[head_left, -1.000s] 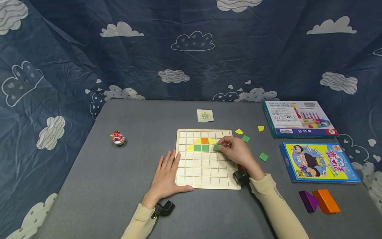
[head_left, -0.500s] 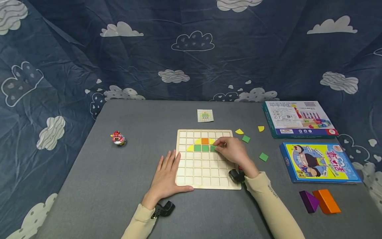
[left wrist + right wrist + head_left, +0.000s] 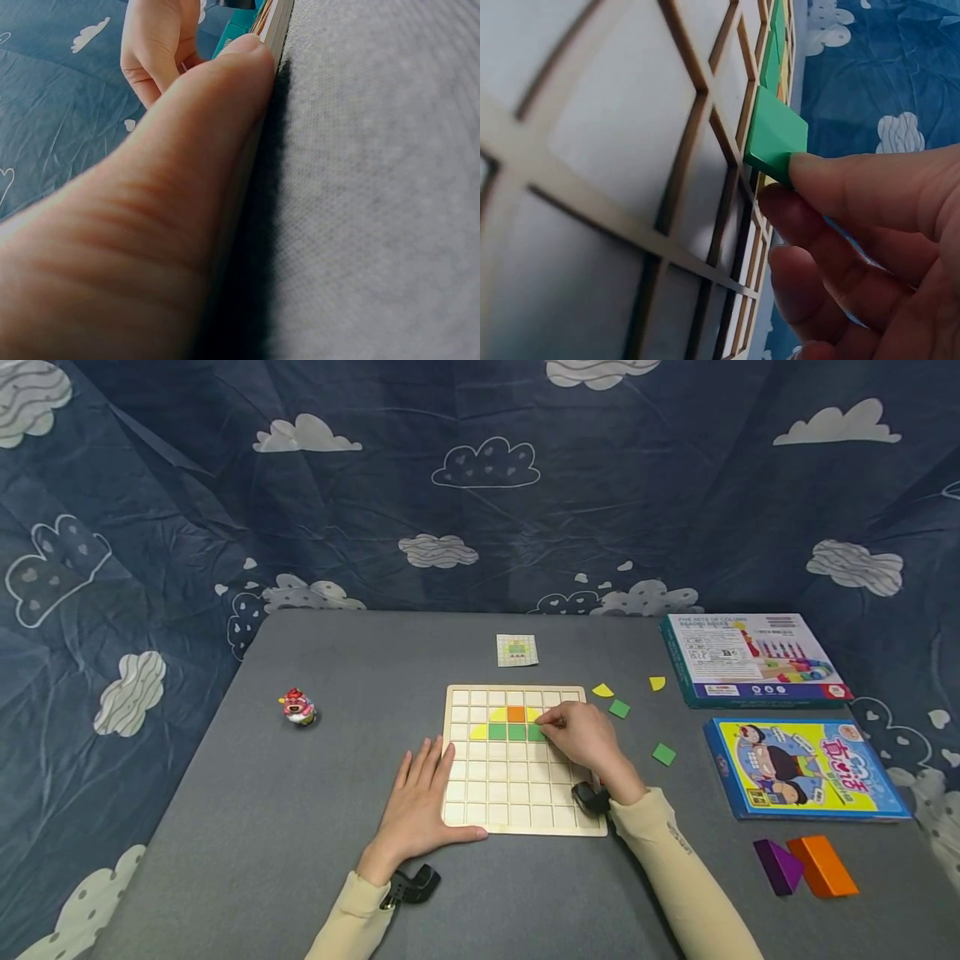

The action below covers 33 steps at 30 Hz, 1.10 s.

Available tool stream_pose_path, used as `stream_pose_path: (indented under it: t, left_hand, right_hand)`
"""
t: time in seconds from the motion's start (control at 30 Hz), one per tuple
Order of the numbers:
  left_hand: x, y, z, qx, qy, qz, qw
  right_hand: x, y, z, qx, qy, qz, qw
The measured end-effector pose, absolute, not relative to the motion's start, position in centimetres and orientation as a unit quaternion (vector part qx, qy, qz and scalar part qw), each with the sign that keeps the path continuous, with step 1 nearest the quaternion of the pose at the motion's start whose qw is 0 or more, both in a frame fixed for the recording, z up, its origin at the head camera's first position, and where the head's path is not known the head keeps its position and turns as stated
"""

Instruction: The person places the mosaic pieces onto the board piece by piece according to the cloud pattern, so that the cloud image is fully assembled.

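Observation:
A wooden grid board (image 3: 517,793) lies in the middle of the grey table (image 3: 315,818). Its upper rows hold an orange square (image 3: 515,713), yellow curved pieces and green squares (image 3: 506,732). My right hand (image 3: 581,739) pinches a green square tile (image 3: 536,732) (image 3: 776,136) at the right end of the green row; in the right wrist view the tile is tilted over a grid cell. My left hand (image 3: 420,797) lies flat against the board's left edge, thumb (image 3: 157,217) along the board's front side.
Loose yellow (image 3: 602,691) (image 3: 656,682) and green pieces (image 3: 619,708) (image 3: 663,754) lie right of the board. A pattern card (image 3: 517,650) sits behind it. Two boxes (image 3: 750,658) (image 3: 802,768) and purple (image 3: 776,865) and orange blocks (image 3: 821,865) are at the right. A small toy figure (image 3: 297,707) stands left.
My right hand has moved left with the green tile, from about one cell further right to beside the green squares. The left hand has stayed put.

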<state>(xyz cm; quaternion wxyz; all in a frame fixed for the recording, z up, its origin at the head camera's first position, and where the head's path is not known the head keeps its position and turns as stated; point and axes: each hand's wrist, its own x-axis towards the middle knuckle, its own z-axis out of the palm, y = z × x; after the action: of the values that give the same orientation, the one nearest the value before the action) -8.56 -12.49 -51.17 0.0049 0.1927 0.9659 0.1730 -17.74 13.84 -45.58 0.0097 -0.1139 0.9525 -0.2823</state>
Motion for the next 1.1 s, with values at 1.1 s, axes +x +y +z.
stream_pose_path:
  t: [1.1]
  left_hand:
    - [-8.6, -12.6, -51.2, 0.198, 0.963, 0.181, 0.005]
  right_hand:
    - [-18.1, 15.1, -45.8, -0.143, 0.943, -0.291, 0.068]
